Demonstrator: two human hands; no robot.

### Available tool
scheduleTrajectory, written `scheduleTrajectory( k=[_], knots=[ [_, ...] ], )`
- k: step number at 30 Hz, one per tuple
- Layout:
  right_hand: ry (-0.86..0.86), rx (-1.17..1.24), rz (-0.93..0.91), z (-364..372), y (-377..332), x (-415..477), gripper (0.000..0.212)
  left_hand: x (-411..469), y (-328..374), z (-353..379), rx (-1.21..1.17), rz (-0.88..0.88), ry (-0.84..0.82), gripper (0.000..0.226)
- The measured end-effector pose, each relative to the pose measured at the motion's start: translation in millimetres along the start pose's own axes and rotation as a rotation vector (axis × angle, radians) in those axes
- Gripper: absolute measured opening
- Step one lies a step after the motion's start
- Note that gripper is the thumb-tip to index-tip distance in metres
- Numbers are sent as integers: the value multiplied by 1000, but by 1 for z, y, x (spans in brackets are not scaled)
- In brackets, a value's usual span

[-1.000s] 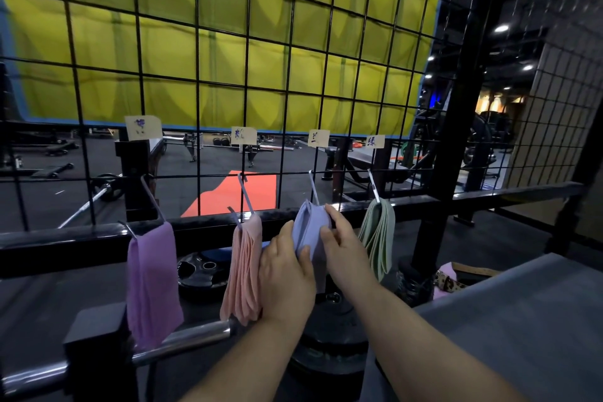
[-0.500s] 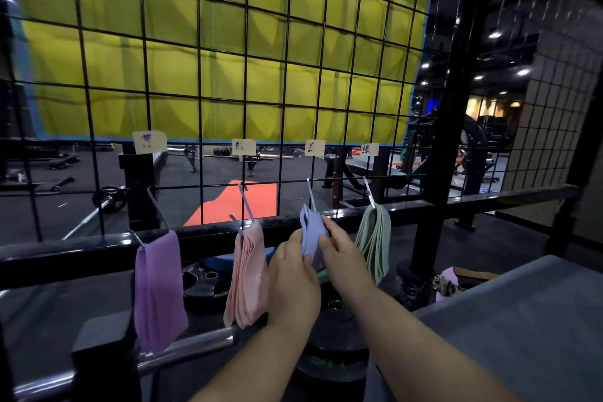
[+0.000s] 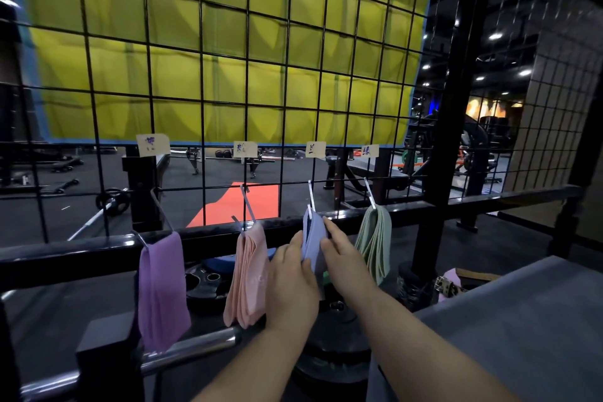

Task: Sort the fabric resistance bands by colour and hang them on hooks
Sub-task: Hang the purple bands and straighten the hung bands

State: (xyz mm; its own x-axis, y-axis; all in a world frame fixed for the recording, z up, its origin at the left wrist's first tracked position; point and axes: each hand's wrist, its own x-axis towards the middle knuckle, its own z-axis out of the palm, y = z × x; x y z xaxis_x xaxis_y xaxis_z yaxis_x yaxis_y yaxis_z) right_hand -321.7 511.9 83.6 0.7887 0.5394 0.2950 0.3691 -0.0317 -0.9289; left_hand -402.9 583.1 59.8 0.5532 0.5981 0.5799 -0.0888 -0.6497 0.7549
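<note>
Four hooks stick out of a black wire grid (image 3: pixel 202 127), each under a paper label. Purple bands (image 3: pixel 161 287) hang on the leftmost hook, pink bands (image 3: pixel 246 274) on the second, green bands (image 3: pixel 375 238) on the rightmost. Blue bands (image 3: pixel 312 235) hang from the third hook (image 3: pixel 311 197). My left hand (image 3: pixel 293 284) holds the blue bands from the left with its thumb on the fabric. My right hand (image 3: pixel 346 258) grips them from the right, fingers laid against the cloth.
A black steel rail (image 3: pixel 81 248) runs across below the grid, with a chrome bar (image 3: pixel 192 346) and weight plates (image 3: pixel 208 281) beneath. A grey padded surface (image 3: pixel 522 320) lies at the lower right, with a pink item and a buckled strap (image 3: pixel 450 284) beside it.
Both hands stay on the blue bands; the fabric has been pressed narrower and sits higher up on the third hook. The camera has shifted slightly.
</note>
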Motion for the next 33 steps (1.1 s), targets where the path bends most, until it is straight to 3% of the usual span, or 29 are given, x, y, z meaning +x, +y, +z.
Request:
scheduleTrajectory(
  k=[13, 21, 26, 33],
  knots=[
    [96, -201, -15, -2, -6, -5, 50, -6, 7, -19, 38, -55, 14, 49],
    [286, -259, -155, 3, -27, -9, 36, -6, 17, -38, 49, -34, 28, 47],
    [260, -277, -176, 15, -45, -16, 28, -7, 19, -51, 130, -1, 55, 36],
    [169, -264, -239, 39, -55, -20, 24, -4, 20, -74, -72, 50, 367, 17]
  ],
)
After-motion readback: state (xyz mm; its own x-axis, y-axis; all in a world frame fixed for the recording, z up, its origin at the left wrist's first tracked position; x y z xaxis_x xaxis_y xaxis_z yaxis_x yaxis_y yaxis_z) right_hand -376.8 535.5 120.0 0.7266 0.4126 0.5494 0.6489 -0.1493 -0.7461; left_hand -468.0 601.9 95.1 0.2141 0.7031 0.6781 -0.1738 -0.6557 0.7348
